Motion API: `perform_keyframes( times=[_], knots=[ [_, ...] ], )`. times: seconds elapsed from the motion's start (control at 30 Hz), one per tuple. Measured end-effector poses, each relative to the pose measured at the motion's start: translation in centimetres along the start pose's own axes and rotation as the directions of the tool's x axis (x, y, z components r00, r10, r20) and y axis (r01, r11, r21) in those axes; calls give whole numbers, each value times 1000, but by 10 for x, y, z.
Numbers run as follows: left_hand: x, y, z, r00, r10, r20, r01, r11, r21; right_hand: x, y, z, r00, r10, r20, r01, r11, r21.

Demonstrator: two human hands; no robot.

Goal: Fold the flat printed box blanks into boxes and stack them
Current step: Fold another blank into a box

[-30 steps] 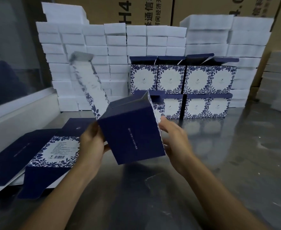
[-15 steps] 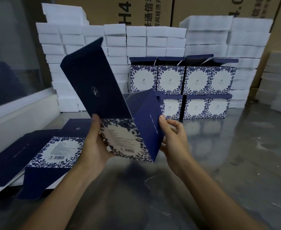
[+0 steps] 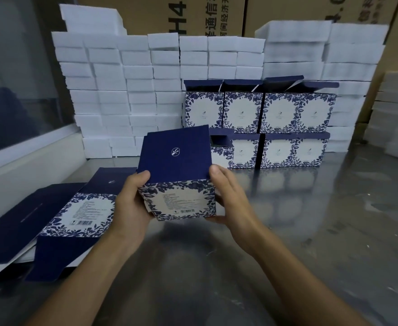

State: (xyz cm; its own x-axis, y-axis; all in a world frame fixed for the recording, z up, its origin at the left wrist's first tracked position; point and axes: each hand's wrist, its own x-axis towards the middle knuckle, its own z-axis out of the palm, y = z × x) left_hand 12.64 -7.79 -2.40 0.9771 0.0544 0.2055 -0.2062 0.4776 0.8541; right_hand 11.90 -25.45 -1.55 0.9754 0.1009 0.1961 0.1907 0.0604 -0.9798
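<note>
A steel worktable (image 3: 311, 231) stood before a wall of stacked white foam blocks (image 3: 122, 90) and brown cartons (image 3: 216, 12), with finished blue floral boxes (image 3: 259, 128) piled two rows high at the back. Above the table's middle, a half-formed box (image 3: 176, 184) was held between both hands, its navy lid flap (image 3: 175, 154) standing up: the left hand (image 3: 132, 203) gripped its left side, thumb on top, and the right hand (image 3: 231, 198) clasped its right side. Flat printed blanks (image 3: 52, 220) lay heaped at the left.
</note>
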Motion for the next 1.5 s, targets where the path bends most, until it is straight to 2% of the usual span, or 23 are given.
perform_keyframes(
  times=[0.1, 0.2, 0.37, 0.47, 0.63, 0.7, 0.8, 0.87, 0.97, 1.23, 1.4, 1.5],
  knots=[
    [1, 0, -3, 1000, 21, 10, -21, 1000, -8, 1, 2, -1, 1000, -18, 16, 18, 1000, 24],
    [3, 1, -4, 999, -29, 32, 29, 999, -17, 4, 3, -7, 996, -94, 0, 94, 994, 49],
    [-1, -3, -2, 967, -219, 133, 214, 975, 55, 10, 7, -14, 962, -225, -153, 237, 969, 68],
    [-3, -8, -2, 946, -270, 177, 259, 962, 80, 11, 12, -12, 944, -217, -247, 230, 973, 24],
    [-5, -17, 9, 979, -133, 154, 127, 991, 45, 9, 14, 0, 948, -138, -288, 152, 988, 28],
    [-7, -18, 14, 983, -65, 173, 59, 997, 42, 6, 16, 10, 964, -133, -229, 155, 985, 79],
    [-8, -19, 19, 985, -3, 171, -7, 998, 60, 0, 21, 24, 987, -151, -58, 159, 974, 164],
    [-8, -19, 19, 987, 5, 163, -17, 997, 71, -4, 24, 28, 994, -104, 17, 99, 979, 177],
    [-8, -19, 18, 989, -7, 148, -3, 998, 65, -6, 24, 28, 999, 0, 54, -11, 978, 209],
    [-10, -19, 16, 983, -47, 180, 26, 993, 117, -1, 26, 20, 999, -30, 42, 20, 977, 213],
    [-9, -17, 14, 973, -32, 230, -5, 987, 158, 5, 27, 20, 997, -23, -78, 42, 968, 246],
    [-11, -17, 13, 969, -48, 244, -2, 980, 200, 10, 27, 9, 991, -71, -115, 94, 975, 202]
  ],
)
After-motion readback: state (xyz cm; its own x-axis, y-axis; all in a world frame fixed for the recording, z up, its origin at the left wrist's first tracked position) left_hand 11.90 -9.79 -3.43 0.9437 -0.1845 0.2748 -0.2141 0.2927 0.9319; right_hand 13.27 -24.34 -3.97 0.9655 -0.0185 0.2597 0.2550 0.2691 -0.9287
